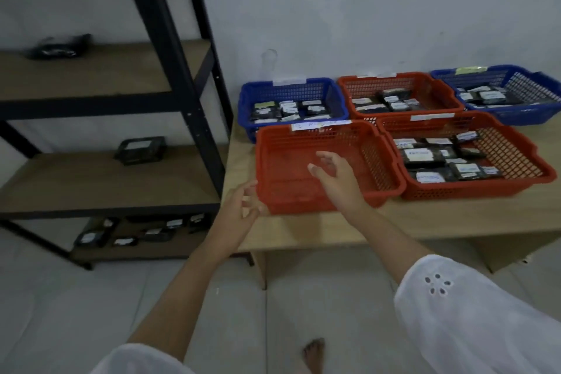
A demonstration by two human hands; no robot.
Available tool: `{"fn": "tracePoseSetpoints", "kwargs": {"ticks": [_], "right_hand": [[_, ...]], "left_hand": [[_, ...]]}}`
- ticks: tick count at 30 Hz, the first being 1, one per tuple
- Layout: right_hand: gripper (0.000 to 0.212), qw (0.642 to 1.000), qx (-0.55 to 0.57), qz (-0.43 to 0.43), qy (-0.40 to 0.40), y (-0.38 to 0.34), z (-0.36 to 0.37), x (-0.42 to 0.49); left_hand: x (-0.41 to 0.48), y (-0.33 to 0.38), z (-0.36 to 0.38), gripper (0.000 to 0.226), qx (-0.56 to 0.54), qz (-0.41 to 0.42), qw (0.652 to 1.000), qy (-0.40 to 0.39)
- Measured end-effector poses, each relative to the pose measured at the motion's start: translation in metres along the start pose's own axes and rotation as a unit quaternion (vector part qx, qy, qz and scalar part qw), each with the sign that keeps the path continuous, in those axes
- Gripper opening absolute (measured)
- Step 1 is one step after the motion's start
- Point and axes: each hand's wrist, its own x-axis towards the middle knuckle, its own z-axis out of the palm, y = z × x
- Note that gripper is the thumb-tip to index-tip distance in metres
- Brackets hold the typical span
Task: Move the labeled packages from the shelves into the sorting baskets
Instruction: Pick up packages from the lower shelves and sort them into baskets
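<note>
Basket (288, 173), red, front-left; right hand (332, 174) above; left hand (241, 209) at corner.

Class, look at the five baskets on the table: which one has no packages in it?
The front-left red basket, the one beneath the right hand. Its mesh floor is bare, while all the rest hold black labeled packages.

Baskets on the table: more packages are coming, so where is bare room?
Front-left red basket is bare, bordered by the blue basket behind and the front-right red basket. Table strip before them is free. The four others are crowded.
</note>
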Motion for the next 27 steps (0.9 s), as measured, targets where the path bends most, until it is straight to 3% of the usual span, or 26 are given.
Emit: {"fn": "tracePoseSetpoints", "kwargs": {"ticks": [6,13,18,27], "right_hand": [[0.036,1.0,-0.004,-0.012,-0.019,-0.022,0.06,-0.057],[0.039,0.996,-0.019,-0.015,-0.083,-0.062,0.147,-0.088],[0.036,0.995,-0.025,-0.006,-0.096,-0.088,0.235,-0.096],[0.032,0.992,0.036,0.051,-0.105,-0.134,0.416,-0.107]], "left_hand": [[-0.053,-0.023,-0.052,0.052,-0.002,-0.036,0.998,-0.054],[-0.073,-0.055,-0.129,0.056,0.016,-0.029,0.998,-0.056],[-0.071,-0.105,-0.201,0.058,0.026,-0.036,0.998,-0.044],[-0.062,-0.22,-0.334,0.056,0.034,-0.042,0.995,-0.088]]}}
